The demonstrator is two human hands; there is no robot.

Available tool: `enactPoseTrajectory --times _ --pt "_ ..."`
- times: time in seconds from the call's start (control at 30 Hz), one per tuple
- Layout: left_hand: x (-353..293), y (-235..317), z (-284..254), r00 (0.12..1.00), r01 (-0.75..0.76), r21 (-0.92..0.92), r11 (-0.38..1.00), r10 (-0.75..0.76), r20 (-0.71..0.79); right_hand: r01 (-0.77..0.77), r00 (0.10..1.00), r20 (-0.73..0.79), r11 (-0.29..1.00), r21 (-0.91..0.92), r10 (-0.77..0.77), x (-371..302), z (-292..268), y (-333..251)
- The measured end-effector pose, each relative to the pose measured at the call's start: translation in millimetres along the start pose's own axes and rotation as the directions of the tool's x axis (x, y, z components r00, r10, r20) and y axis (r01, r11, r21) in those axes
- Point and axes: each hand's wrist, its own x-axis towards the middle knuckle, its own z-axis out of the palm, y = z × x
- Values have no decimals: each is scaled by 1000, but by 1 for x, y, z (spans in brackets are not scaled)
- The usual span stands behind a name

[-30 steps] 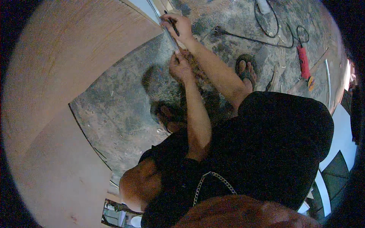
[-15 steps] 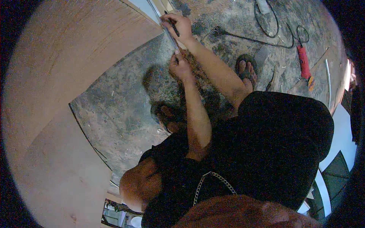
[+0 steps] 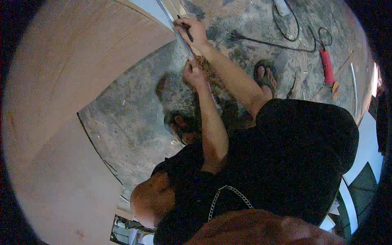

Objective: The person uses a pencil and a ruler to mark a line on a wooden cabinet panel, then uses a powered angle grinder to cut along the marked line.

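Observation:
A long, thin metallic strip (image 3: 186,45) runs from the top edge of the view down toward me, over the floor beside the wooden panel (image 3: 94,53). My left hand (image 3: 194,74) is closed around its near end, fingers pinched together. Farther up along the same strip, my right hand (image 3: 197,32) holds a slim black pen (image 3: 189,35) between its fingers. The fingertips of that hand rest at the strip, close to the panel's corner. Whether the pen's tip touches the strip is too small to tell.
A red power tool (image 3: 326,67) with a black cord (image 3: 277,43) lies on the stained concrete floor (image 3: 134,122) at the right. Beside it are a pale thin strip (image 3: 353,87) and wood scraps. My sandalled foot (image 3: 264,75) stands right of my forearms.
Both hands keep nearly the same places on the strip. The view has shifted slightly, and the left fingers have moved a little at the strip's near end.

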Motion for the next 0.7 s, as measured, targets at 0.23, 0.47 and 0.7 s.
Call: enactPoseTrajectory --times 0.23,0.47,0.7 --pt "-8 12 -5 999 14 198 980 -20 28 -66 997 49 998 7 65 -7 1 10" --pt "-14 16 3 998 60 216 974 -58 -14 39 999 10 996 -76 -38 -7 1 26" --pt "-10 -1 5 989 127 -63 990 -131 -63 28 999 49 997 -72 -24 -3 -5 11"
